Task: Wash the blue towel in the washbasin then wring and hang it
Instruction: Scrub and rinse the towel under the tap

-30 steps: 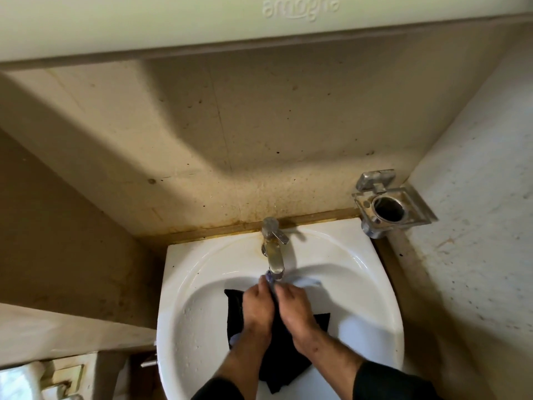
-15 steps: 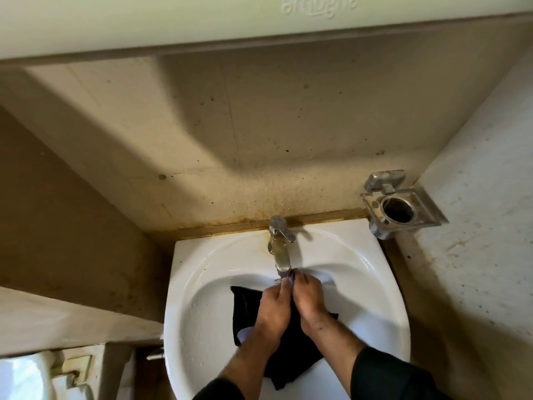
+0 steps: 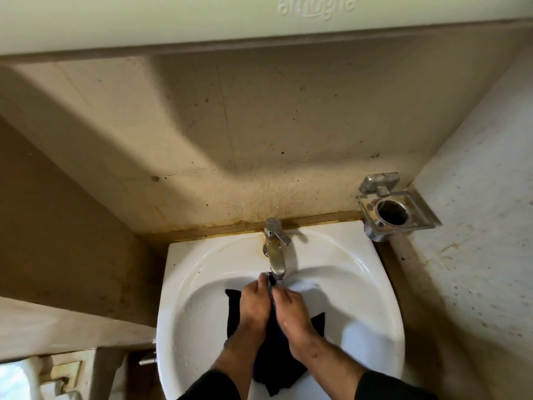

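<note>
Our fingers are curled tight on a bunched fold of the blue towel (image 3: 277, 353), the left hand (image 3: 255, 308) and the right hand (image 3: 291, 313) pressed side by side with the cloth pinched between them. Just beyond our fingertips (image 3: 264, 280) the spout of the tap (image 3: 275, 255) ends, and a little of the towel pokes up there, right under it; we cannot tell whether water is running. Below our knuckles the rest of the towel hangs dark and spreads out to both sides of our wrists, lying inside the white washbasin (image 3: 202, 298). Our dark sleeves (image 3: 383, 385) show at the near rim. Farther off, beyond the right hand and up on the wall, sits a metal holder (image 3: 395, 209) with a round opening. Above everything runs a pale cabinet (image 3: 202, 21) edge.
</note>
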